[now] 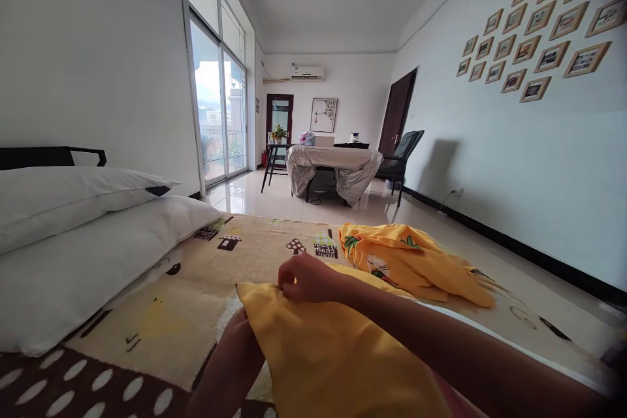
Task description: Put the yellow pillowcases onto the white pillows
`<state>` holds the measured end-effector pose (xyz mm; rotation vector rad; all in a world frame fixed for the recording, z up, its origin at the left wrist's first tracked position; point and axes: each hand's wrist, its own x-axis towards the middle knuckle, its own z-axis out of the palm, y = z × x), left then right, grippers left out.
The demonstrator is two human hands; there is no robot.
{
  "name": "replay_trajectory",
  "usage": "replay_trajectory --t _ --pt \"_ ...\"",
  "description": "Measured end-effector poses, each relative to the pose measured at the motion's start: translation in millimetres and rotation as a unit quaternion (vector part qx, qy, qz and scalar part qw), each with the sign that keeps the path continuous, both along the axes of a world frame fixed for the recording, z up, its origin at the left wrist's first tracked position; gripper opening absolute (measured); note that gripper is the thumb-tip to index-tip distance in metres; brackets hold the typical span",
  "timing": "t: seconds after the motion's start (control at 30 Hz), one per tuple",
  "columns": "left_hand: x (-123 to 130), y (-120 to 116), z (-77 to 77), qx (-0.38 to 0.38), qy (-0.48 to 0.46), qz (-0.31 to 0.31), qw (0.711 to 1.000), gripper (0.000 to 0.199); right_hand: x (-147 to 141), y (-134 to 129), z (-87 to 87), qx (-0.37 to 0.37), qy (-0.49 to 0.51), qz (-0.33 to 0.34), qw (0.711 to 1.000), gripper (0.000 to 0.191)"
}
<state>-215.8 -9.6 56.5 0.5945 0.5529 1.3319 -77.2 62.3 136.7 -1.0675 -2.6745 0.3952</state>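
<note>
A plain yellow cloth (333,353) spreads across the foreground, with one corner raised toward the left. My right hand (308,277) is closed, its bent fingers pinching the cloth near the upper edge. Behind that raised corner my left hand (240,333) reaches up from below; its fingers are hidden by the cloth, so their grip does not show. Further off to the right lies a crumpled orange-yellow cloth (416,261) with a printed leaf and animal pattern, apart from both hands.
Under the cloths is a beige patterned blanket (191,313) with a brown, white-dotted border. White pillows (98,261) are stacked at the left. Beyond, a covered table (337,160) and a black chair (404,150) stand on the tiled floor.
</note>
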Motion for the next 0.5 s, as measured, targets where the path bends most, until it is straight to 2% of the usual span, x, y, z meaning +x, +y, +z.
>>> replay_trajectory --t 0.17,0.3,0.37,0.5 --pt "-0.4 -3.0 4.3 0.042 0.022 -0.012 0.999 0.016 12.9 13.3 13.4 -0.045 -0.016 0.011 0.999 0.019" --pt "-0.4 -2.3 2.9 0.043 0.028 -0.007 0.999 0.008 33.4 20.6 23.1 -0.178 -0.003 0.097 0.979 0.021" --pt "0.4 -1.7 2.1 0.042 0.031 -0.005 0.999 0.008 38.1 18.3 23.7 -0.213 0.009 0.127 0.969 0.027" --pt "3.2 -2.3 1.6 0.03 0.037 0.001 0.999 0.01 28.9 2.2 18.0 -0.113 -0.009 0.058 0.992 0.021"
